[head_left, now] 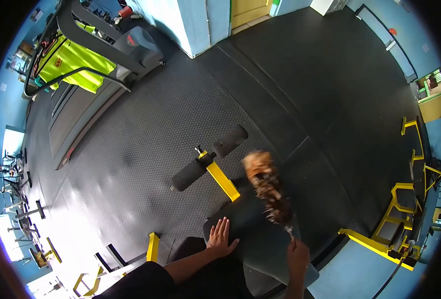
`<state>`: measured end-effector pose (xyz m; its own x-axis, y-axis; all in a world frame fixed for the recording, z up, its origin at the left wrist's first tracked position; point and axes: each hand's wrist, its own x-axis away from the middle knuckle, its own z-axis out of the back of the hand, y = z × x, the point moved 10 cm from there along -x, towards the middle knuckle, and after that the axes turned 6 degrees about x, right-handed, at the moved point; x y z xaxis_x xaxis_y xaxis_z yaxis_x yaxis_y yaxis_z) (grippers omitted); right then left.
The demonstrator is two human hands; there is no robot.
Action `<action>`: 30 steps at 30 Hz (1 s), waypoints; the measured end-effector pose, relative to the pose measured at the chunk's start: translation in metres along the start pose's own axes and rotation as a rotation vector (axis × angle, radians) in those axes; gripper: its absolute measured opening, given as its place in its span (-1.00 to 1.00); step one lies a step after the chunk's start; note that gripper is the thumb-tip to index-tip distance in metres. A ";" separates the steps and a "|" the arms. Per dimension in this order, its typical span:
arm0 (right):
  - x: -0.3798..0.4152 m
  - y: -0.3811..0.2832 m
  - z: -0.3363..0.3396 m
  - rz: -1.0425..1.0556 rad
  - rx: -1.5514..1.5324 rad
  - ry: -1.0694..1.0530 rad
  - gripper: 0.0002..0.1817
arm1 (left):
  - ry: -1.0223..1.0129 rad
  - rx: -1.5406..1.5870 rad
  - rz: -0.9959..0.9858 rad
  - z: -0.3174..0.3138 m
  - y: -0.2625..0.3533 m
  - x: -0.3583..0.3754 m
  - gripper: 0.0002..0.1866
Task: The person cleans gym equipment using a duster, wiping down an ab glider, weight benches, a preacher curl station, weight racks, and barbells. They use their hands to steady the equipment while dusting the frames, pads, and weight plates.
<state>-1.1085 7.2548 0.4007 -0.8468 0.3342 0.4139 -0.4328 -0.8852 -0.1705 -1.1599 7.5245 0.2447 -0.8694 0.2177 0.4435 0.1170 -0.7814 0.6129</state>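
Observation:
My right hand is closed round the handle of a brown feather duster. The duster points up and away from me, its orange-brown tip blurred, over the edge of a dark padded bench seat. My left hand lies flat on the near left part of that pad, fingers stretched out. Just beyond the pad, a yellow bar carries two black foam rollers, one on each side of it.
A treadmill with a bright yellow-green cloth over its rail stands at the upper left. Yellow-framed gym equipment is on the right, with another yellow post at lower left. Black rubber matting covers the floor.

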 end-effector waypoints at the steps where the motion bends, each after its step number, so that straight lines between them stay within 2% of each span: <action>1: -0.002 0.007 0.001 -0.082 0.002 0.017 -0.71 | -0.053 -0.018 0.000 0.002 0.001 -0.002 -0.05; 5: 0.008 -0.006 -0.015 -0.103 0.033 -0.048 -0.72 | -0.200 -0.124 -0.042 0.009 -0.006 -0.012 -0.09; 7: 0.027 -0.025 -0.037 -0.032 0.065 -0.237 -0.72 | -0.262 0.046 0.011 0.016 -0.029 -0.020 -0.10; 8: 0.036 -0.031 -0.041 -0.049 0.055 -0.250 -0.72 | -0.283 0.036 0.012 0.032 -0.030 -0.030 -0.10; 10: 0.060 -0.052 -0.065 -0.008 0.074 -0.385 -0.71 | -0.568 0.090 0.424 0.055 -0.067 -0.034 -0.12; 11: 0.071 -0.056 -0.077 -0.041 0.044 -0.404 -0.71 | -0.601 0.053 0.427 0.059 -0.089 -0.031 -0.12; 13: 0.090 -0.081 -0.120 -0.033 -0.100 -0.487 -0.65 | -0.394 -0.053 0.288 0.094 -0.133 -0.065 -0.13; 14: 0.097 -0.092 -0.146 -0.076 -0.129 -0.490 -0.65 | -0.431 -0.084 0.269 0.107 -0.152 -0.073 -0.13; 16: 0.112 -0.123 -0.201 -0.200 -0.506 -0.376 -0.63 | -0.263 0.138 0.231 0.150 -0.183 -0.100 -0.10; 17: 0.125 -0.138 -0.238 -0.243 -0.512 -0.379 -0.63 | -0.236 0.098 0.227 0.170 -0.196 -0.113 -0.10; 18: 0.137 -0.147 -0.274 -0.374 -0.627 -0.311 -0.62 | -0.206 0.062 0.223 0.190 -0.208 -0.129 -0.09; 20: 0.152 -0.174 -0.299 -0.558 -0.738 -0.239 -0.60 | -0.235 0.069 0.193 0.213 -0.229 -0.161 -0.11; 22: 0.169 -0.201 -0.335 -1.070 -1.062 -0.403 -0.62 | -0.305 0.118 0.227 0.217 -0.260 -0.204 -0.11; 23: 0.158 -0.218 -0.339 -1.096 -1.043 -0.407 -0.62 | -0.332 0.129 0.130 0.214 -0.266 -0.227 -0.11; 25: 0.144 -0.231 -0.401 -0.885 -0.762 -0.068 -0.59 | -0.400 0.115 0.026 0.200 -0.284 -0.256 -0.11; 26: 0.113 -0.261 -0.375 -0.738 -0.603 0.041 -0.61 | -0.439 0.078 -0.009 0.195 -0.288 -0.273 -0.11; 27: 0.097 -0.289 -0.379 -0.848 -0.675 -0.253 -0.58 | -0.480 0.070 -0.044 0.189 -0.292 -0.284 -0.12; 28: 0.083 -0.307 -0.385 -0.777 -0.601 -0.349 -0.60 | -0.517 0.059 -0.084 0.183 -0.294 -0.291 -0.13; 30: 0.083 -0.311 -0.400 -0.903 -0.502 -0.303 -0.67 | -0.597 0.107 -0.038 0.176 -0.305 -0.304 -0.14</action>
<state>-1.1681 7.6871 0.1309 -0.0679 0.6425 0.7633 -0.9956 -0.0936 -0.0099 -0.8466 7.7989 0.0377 -0.4585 0.5588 0.6910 0.1653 -0.7104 0.6841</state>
